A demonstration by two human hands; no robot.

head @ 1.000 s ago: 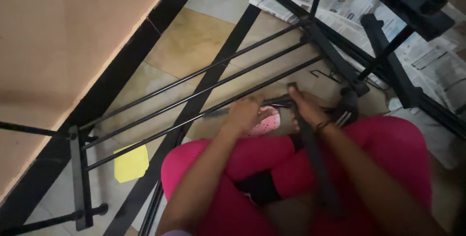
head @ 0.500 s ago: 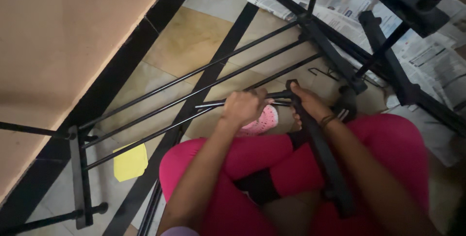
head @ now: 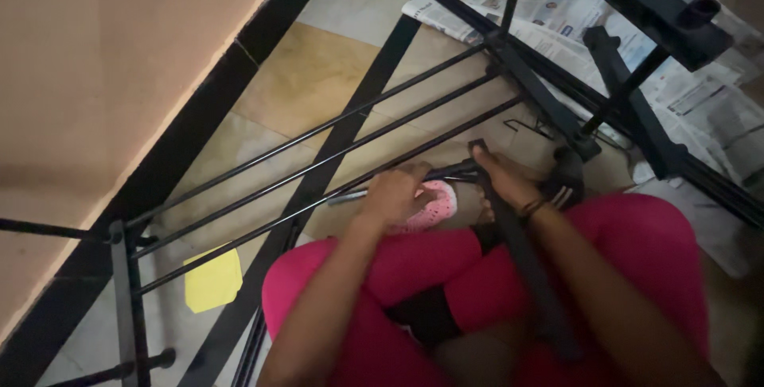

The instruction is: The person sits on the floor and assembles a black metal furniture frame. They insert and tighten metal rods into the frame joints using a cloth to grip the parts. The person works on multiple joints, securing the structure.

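Left hand [head: 394, 196] fingers curl round thin rod [head: 350, 193], steadying it; right hand [head: 501, 180] grips flat bar [head: 517, 259], bracing joint.

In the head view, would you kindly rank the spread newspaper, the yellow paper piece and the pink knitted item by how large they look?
1. Newspaper, clearly largest, though farther away.
2. Yellow paper piece.
3. Pink knitted item, partly hidden by the left hand, so its rank against the yellow piece is unsure.

Thin black metal rod [head: 446, 173], horizontal, over knees.
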